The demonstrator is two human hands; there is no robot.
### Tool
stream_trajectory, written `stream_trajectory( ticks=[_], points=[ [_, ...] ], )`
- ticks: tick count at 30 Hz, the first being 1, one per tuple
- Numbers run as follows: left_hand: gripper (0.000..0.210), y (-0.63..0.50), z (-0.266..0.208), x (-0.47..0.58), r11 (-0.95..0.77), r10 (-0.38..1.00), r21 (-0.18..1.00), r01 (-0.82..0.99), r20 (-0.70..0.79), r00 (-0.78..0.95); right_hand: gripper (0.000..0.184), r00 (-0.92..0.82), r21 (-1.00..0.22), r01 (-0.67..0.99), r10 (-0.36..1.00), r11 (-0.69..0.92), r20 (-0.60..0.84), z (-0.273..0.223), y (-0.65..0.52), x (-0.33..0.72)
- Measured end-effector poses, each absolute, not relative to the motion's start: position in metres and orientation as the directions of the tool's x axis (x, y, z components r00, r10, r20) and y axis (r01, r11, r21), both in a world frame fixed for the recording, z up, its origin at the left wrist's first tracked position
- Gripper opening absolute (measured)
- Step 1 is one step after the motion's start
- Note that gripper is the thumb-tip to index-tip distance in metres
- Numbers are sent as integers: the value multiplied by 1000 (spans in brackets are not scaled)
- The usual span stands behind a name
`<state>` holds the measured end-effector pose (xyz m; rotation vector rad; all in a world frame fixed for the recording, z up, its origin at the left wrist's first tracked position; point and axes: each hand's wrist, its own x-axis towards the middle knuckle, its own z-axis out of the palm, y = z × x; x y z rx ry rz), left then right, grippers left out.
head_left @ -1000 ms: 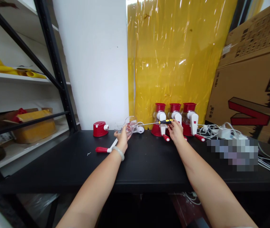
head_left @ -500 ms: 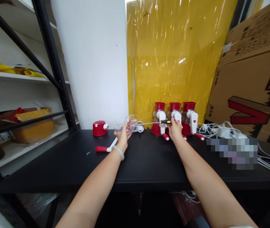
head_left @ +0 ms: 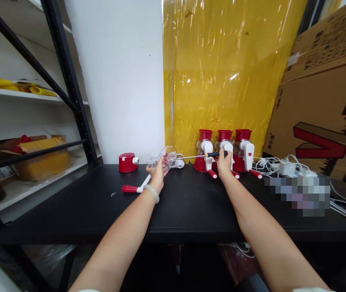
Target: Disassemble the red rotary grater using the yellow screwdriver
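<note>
My left hand (head_left: 156,172) is closed around a clear plastic grater housing (head_left: 167,156) just above the black table. In my right hand (head_left: 224,161) is a screwdriver (head_left: 212,154) with a black and yellow handle, held level. Its long metal shaft points left, and the tip meets the right side of the clear housing; the exact contact spot is too small to make out. A white crank with a red handle (head_left: 129,189) lies by my left wrist. Farther left stands a red base (head_left: 127,163) with a white knob. A white round part (head_left: 180,162) sits behind the housing.
Three assembled red and white rotary graters (head_left: 206,151) stand at the back right. White cables (head_left: 278,165) and a power strip lie beyond them, beside a large cardboard box (head_left: 319,101). A black-framed shelf (head_left: 75,101) rises at left. A small white scrap (head_left: 113,194) lies on the table (head_left: 185,211).
My right hand has shifted slightly on the screwdriver handle, whose yellow marking has turned. My left hand and the clear housing stay almost where they were.
</note>
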<state>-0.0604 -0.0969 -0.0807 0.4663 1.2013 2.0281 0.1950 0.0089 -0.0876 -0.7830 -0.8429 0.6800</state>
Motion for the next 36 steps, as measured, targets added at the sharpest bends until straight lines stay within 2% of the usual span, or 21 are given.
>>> stream_trajectory(
  ticks=[3,7,13,15,17,21,24,31,36],
  points=[
    [74,-98,-81,-60,-303,740,872,-385,-39,-671,45,475,-838,-186,794,513,380,-90,10,196],
    [74,-100,-79,-60,-300,732,872,-387,-50,-680,36,458,-824,-221,802,521,384,-88,11,195],
    [74,-99,-79,-60,-290,734,879,-378,-49,-678,30,393,-780,-454,882,432,260,-83,10,191],
    [75,-98,-80,-59,-290,741,886,-361,-30,-671,28,403,-776,-463,881,429,247,-83,9,192],
    [74,-98,-80,-59,-292,740,892,-346,-18,-672,31,473,-805,-361,836,471,278,-82,7,194],
    [72,-100,-79,-59,-284,731,885,-369,-49,-680,48,526,-860,-28,739,509,421,-83,2,198],
    [73,-100,-77,-60,-283,722,877,-389,-72,-688,45,510,-870,66,733,488,450,-83,-1,199],
    [78,-99,-78,-60,-271,723,889,-369,-65,-688,16,434,-873,-258,857,413,278,-79,1,196],
    [82,-100,-78,-60,-288,730,877,-386,-60,-681,14,441,-831,-307,843,464,308,-79,1,197]
  ],
)
